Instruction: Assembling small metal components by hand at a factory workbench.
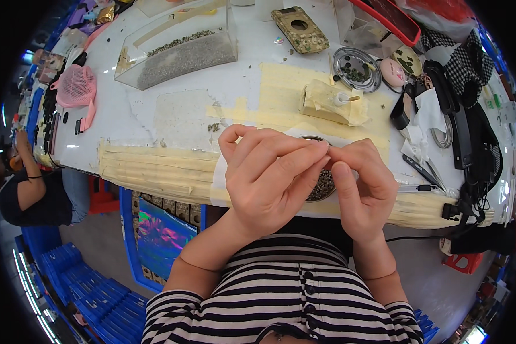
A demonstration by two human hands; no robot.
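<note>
Over the near edge of the table my left hand (269, 175) and my right hand (364, 186) meet at their fingertips. The fingers of my left hand are drawn together in a pinch. My right hand is curled, its index fingertip touching the left fingertips and its thumb a little lower. Whatever lies between the fingertips is too small or hidden to name. Just below them, partly covered by both hands, is a round dish of small grey-brown pieces (325, 186), on a white sheet (219, 182).
Beyond my hands stand a taped block (327, 104), a camouflage toy tank hull (311, 39) and a clear dish of dark green parts (356, 71). A clear bin (183, 60) holds grey granules. Tweezers (421, 170) lie right; a pink mesh pouch (77, 86) lies left. Another person (31, 192) sits far left.
</note>
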